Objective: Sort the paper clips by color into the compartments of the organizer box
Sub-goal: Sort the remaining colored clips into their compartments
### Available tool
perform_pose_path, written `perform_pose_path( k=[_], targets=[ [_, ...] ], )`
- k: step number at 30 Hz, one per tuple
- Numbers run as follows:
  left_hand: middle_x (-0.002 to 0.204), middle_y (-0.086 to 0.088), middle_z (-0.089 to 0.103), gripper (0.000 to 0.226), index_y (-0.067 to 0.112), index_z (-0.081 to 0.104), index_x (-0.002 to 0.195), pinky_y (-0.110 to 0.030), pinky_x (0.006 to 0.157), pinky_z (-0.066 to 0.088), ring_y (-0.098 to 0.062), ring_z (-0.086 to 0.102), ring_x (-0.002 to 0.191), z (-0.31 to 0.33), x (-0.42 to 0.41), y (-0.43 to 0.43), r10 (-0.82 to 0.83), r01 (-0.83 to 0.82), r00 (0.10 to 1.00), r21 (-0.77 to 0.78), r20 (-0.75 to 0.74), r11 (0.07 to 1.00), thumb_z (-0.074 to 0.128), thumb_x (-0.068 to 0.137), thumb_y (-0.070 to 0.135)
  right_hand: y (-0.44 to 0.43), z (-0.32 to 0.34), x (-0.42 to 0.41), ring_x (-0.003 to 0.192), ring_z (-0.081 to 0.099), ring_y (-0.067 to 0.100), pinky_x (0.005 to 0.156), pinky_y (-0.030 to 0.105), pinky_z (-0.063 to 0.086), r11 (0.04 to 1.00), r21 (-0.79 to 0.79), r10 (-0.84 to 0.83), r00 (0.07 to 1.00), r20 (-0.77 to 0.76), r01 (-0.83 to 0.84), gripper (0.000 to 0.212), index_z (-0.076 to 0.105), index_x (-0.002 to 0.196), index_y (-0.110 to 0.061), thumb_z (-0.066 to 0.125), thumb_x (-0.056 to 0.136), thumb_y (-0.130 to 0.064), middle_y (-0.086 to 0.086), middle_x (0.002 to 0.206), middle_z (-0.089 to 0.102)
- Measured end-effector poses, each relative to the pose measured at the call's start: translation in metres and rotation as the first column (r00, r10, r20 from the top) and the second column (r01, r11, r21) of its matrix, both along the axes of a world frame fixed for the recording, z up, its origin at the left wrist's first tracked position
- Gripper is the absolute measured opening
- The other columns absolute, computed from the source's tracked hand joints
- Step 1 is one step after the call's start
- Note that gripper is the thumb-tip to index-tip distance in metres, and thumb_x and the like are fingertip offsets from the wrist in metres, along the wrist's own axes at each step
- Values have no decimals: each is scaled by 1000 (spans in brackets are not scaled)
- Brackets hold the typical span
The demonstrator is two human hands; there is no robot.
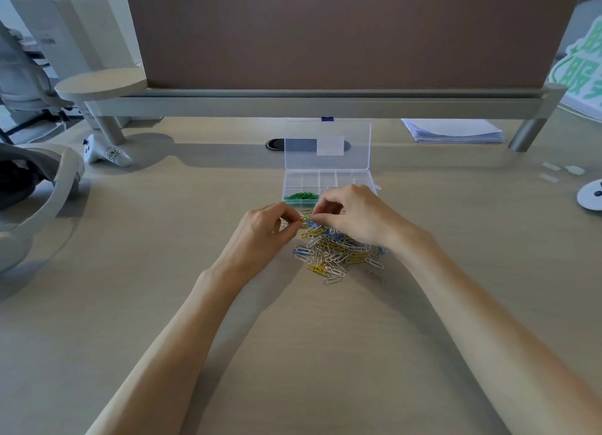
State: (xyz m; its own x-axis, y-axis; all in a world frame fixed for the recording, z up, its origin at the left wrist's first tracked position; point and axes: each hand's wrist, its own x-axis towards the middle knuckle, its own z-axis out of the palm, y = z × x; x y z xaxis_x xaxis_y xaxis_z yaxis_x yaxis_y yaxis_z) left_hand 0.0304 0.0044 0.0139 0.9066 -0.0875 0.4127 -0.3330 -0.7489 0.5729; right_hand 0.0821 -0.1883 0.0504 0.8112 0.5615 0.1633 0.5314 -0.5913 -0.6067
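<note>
Organizer box [294, 182] stands open at twelve o'clock from the hands, with green clips [301, 196] in its near-left compartment. The mixed pile [335, 252] lies at its six. Left hand [260, 229] and right hand [355, 216] together pinch what looks like one yellow clip [304, 220] lying nine-to-three. The right hand is nearer the box.

Organizer box [327, 178]: clear glossy plastic, just beyond the fingertips [325, 206]. Paper clips [335, 254]: smooth coated wire, beneath them. Desk [156, 245]: matt, wood-look.
</note>
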Motion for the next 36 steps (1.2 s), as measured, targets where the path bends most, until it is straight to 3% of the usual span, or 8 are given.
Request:
perform_pose_path(
  k=[2, 8, 13, 17, 22, 25, 28, 36],
  targets=[
    [72, 18, 58, 5, 19, 68, 88, -15, 64, 39, -15, 52, 69, 1, 0, -4, 11, -11, 1000, -43, 7, 999, 69, 86, 14, 0, 0, 0, 77, 63, 5, 73, 25, 52, 1000, 11, 10, 1000, -14, -10, 8, 73, 93, -19, 72, 85, -22, -5, 84, 70],
    [77, 11, 66, 5, 15, 72, 88, -25, 63, 43, -14, 50, 60, -1, -1, -9, 35, -30, 998, -100, 52, 995, 73, 83, 16, 1, -2, 1, 76, 64, 4, 67, 16, 46, 999, 49, 13, 998, -67, -9, 10, 74, 92, -22, 75, 82, -20, -7, 83, 71],
    [73, 15, 64, 9, 20, 67, 85, -30, 66, 50, -11, 56, 67, -2, -1, -11, 64, -65, 998, -188, -13, 980, 75, 81, 21, 0, -2, 2, 74, 65, 3, 68, 18, 51, 998, 66, 6, 996, -84, 0, 10, 74, 93, -20, 75, 83, -20, -8, 81, 71],
    [73, 10, 64, 18, 18, 59, 83, -22, 62, 46, -5, 56, 65, 1, -1, -11, 64, -71, 997, -202, -39, 977, 76, 80, 22, 0, -1, 1, 71, 62, -1, 62, 8, 43, 997, 77, 20, 997, -81, -14, 12, 74, 95, -21, 75, 82, -23, -8, 82, 71],
    [77, 11, 61, 22, 28, 53, 80, -32, 64, 45, -3, 50, 66, 2, -3, -12, 95, -98, 995, -94, -32, 991, 75, 80, 29, 2, -2, 1, 72, 64, 4, 63, 13, 48, 999, 41, 34, 996, -85, -31, 10, 75, 92, -19, 74, 83, -24, -6, 80, 70],
    [85, 18, 60, 17, 31, 59, 88, -28, 62, 40, -1, 45, 74, 2, -4, -11, 132, -131, 991, 26, -28, 991, 71, 81, 39, 0, -3, 2, 74, 63, 5, 67, 17, 49, 1000, 12, 16, 997, -74, -15, 6, 73, 91, -19, 71, 86, -22, -7, 81, 69],
    [94, 22, 57, 13, 32, 68, 93, -27, 63, 33, 0, 39, 88, -3, -2, -9, 142, -132, 989, 195, -40, 972, 66, 85, 43, -4, -1, 3, 72, 61, 3, 65, 13, 45, 1000, 26, -17, 998, -52, 18, 2, 71, 88, -21, 69, 87, -22, -8, 79, 68],
    [95, 9, 64, 13, 21, 71, 90, -30, 67, 43, -12, 48, 93, -8, 5, -16, 80, -82, 997, 252, 18, 964, 69, 86, 33, -5, -3, 5, 74, 62, 2, 66, 14, 46, 1000, 2, -23, 1000, -18, 23, 5, 72, 90, -20, 70, 87, -23, -7, 81, 68]
  ],
)
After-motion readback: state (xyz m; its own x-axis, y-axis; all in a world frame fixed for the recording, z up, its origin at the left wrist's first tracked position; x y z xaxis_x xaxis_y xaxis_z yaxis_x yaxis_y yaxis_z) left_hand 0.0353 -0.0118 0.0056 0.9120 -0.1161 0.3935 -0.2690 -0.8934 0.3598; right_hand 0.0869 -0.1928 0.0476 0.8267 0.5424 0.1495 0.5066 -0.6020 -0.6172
